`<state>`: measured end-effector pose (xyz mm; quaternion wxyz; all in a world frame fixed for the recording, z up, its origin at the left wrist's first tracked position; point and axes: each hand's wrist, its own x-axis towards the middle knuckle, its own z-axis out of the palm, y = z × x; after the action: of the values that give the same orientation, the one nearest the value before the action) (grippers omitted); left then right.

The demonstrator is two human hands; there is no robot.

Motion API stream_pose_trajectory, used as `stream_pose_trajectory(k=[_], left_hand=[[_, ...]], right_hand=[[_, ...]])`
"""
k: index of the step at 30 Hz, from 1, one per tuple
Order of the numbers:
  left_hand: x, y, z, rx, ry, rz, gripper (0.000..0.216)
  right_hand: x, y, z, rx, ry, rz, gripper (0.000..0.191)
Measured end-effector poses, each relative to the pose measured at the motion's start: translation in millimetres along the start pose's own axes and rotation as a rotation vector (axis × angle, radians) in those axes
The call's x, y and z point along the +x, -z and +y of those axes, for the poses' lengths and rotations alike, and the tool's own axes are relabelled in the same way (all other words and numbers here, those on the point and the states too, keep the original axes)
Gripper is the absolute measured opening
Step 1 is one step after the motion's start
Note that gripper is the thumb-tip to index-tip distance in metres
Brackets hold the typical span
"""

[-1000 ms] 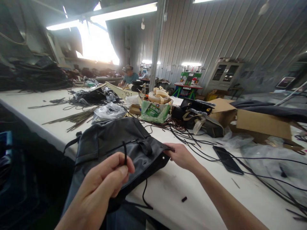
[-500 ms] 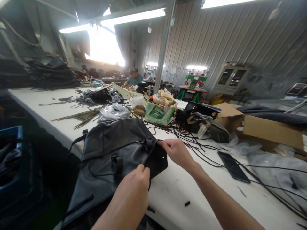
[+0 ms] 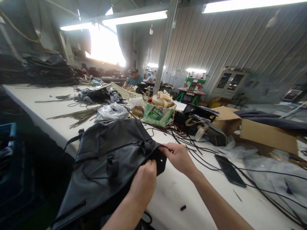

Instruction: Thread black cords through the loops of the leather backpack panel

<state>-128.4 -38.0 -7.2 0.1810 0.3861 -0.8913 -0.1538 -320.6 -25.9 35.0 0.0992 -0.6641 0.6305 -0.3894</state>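
A black leather-like bag [image 3: 105,159] lies at the near edge of the white table [image 3: 172,191] and hangs over it toward me. My left hand [image 3: 144,182] is closed on the bag's right edge, fingers curled over the material. My right hand [image 3: 178,156] pinches the same edge a little farther up, beside a flap with small eyelet holes [image 3: 161,159]. A thin black cord [image 3: 96,177] runs across the bag's front near a strap loop [image 3: 112,166].
Black cords [image 3: 192,143] trail over the table to the right, with a dark phone [image 3: 230,171] among them. A green box of tan webbing rolls [image 3: 158,113], plastic bags, dark bags and cardboard boxes [image 3: 266,132] crowd the back. A person [image 3: 133,78] works at a far table.
My left hand dropped the cord it held up and came forward to grip the bag's right edge. My right hand shifted slightly left along that edge, folding the flap.
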Motion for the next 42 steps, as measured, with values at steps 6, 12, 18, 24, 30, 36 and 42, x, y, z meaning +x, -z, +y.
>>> stream_pose_trajectory(k=[6, 12, 18, 24, 30, 36, 42], left_hand=[[4.6, 0.1, -11.5, -0.141, -0.025, 0.083, 0.032], [8.2, 0.9, -8.9, -0.154, 0.012, 0.111, 0.031], [12.5, 4.1, -2.1, -0.141, 0.042, 0.094, 0.03], [16.7, 6.3, 2.3, -0.117, 0.082, 0.088, 0.029], [22.2, 3.1, 4.2, -0.102, 0.1, 0.094, 0.028], [23.3, -3.1, 3.0, -0.11, 0.135, 0.121, 0.028], [26.5, -5.6, 4.5, -0.202, 0.13, 0.137, 0.028]], right_hand=[[-6.3, -2.0, 5.9, 0.082, -0.03, 0.025, 0.023], [-9.2, -2.7, 6.7, 0.087, -0.036, 0.022, 0.023], [-10.5, -0.8, 5.9, 0.075, -0.046, 0.026, 0.024], [-10.3, -1.2, 5.8, 0.093, -0.058, 0.024, 0.025], [-11.6, 0.1, 5.3, 0.105, -0.056, 0.025, 0.023], [-13.1, -0.2, 7.9, 0.13, -0.07, 0.03, 0.023], [-12.2, 0.0, 7.1, 0.137, -0.073, 0.034, 0.023]])
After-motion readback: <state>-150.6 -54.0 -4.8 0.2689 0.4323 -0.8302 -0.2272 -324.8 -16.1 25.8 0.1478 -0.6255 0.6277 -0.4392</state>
